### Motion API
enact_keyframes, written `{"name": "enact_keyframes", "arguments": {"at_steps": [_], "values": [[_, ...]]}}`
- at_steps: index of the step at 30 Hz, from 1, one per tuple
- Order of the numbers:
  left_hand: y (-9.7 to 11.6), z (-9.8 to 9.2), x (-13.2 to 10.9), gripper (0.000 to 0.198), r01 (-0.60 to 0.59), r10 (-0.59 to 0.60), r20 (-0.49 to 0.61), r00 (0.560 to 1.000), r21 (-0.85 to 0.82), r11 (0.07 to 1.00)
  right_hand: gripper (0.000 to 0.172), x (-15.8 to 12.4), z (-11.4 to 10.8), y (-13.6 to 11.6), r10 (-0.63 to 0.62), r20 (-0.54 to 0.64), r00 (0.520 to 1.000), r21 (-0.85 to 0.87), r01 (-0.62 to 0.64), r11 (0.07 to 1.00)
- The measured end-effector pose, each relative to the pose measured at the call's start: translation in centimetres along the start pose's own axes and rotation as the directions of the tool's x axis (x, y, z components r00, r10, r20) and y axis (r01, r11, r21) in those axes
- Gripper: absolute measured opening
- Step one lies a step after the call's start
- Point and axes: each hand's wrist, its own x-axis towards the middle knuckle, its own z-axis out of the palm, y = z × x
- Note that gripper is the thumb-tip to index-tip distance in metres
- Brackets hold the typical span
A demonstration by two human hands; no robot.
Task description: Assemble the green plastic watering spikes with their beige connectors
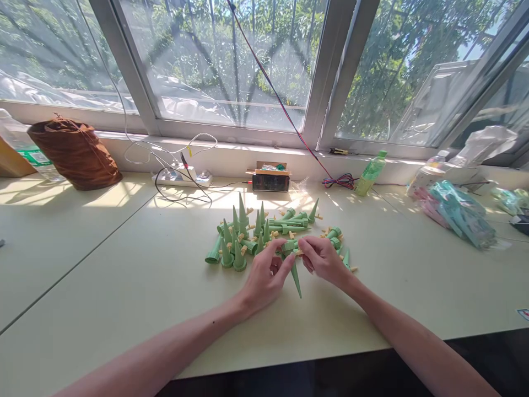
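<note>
Head view — left hand (266, 275) and right hand (322, 259) (fingers curled) pinch one green spike (296, 278).

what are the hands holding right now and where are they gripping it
One green cone spike, held by both: the left hand and the right hand pinch its wide top end, leaving the pointed tip free.

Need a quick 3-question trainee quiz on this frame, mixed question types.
1. True or false: the left hand and the right hand both hold one green spike.
2. Where is the brown bag? A) at the left end of the table B) under the right hand C) on top of the spikes
3. Fill in: the green bottle is to the ___ of the spike pile.
Key: 1 true; 2 A; 3 right.
</note>
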Motion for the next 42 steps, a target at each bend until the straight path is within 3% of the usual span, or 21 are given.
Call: {"name": "enact_keyframes", "arguments": {"at_steps": [7, 17, 22, 26, 31, 37, 42], "values": [[-0.1, 0.0, -0.1, 0.029, -0.029, 0.029, 0.001, 1.0, -0.002, 1.0, 0.047, 0.0, 0.1, 0.4, 0.0, -0.002, 1.0, 0.007, 0.0, 1.0], [-0.5, 0.3, -0.2, 0.016, -0.226, 0.229, -0.043, 0.973, 0.059, 0.972, 0.049, 0.0, 0.0, -0.5, 0.008, 0.023, 1.0, -0.081, -0.006, 0.997], [-0.4, 0.1, -0.1, 0.021, -0.091, 0.09, -0.055, 0.994, -0.023, 0.996, 0.047, 0.1, 0.3, -0.2, -0.031, -0.034, 0.999, -0.181, 0.025, 0.983], [-0.4, 0.1, 0.1, 0.024, 0.028, -0.038, -0.061, 0.997, -0.15, 0.988, 0.029, 0.0, 0.3, -0.1, -0.124, -0.066, 0.99, -0.306, 0.099, 0.947], [-0.4, 0.1, 0.4, 0.031, 0.108, -0.145, -0.097, 0.985, -0.317, 0.942, 0.021, -0.2, 0.1, -0.1, -0.234, -0.029, 0.972, -0.358, 0.208, 0.91], [-0.3, -0.3, 0.5, 0.03, 0.142, -0.155, -0.001, 0.988, -0.386, 0.912, 0.016, -0.1, -0.2, 0.6, -0.299, 0.026, 0.954, -0.378, 0.286, 0.881], [-0.3, -0.4, 0.5, 0.033, 0.151, -0.164, -0.001, 0.986, -0.387, 0.91, 0.019, -0.1, -0.4, 1.0, -0.286, 0.062, 0.956, -0.381, 0.288, 0.879]]}}
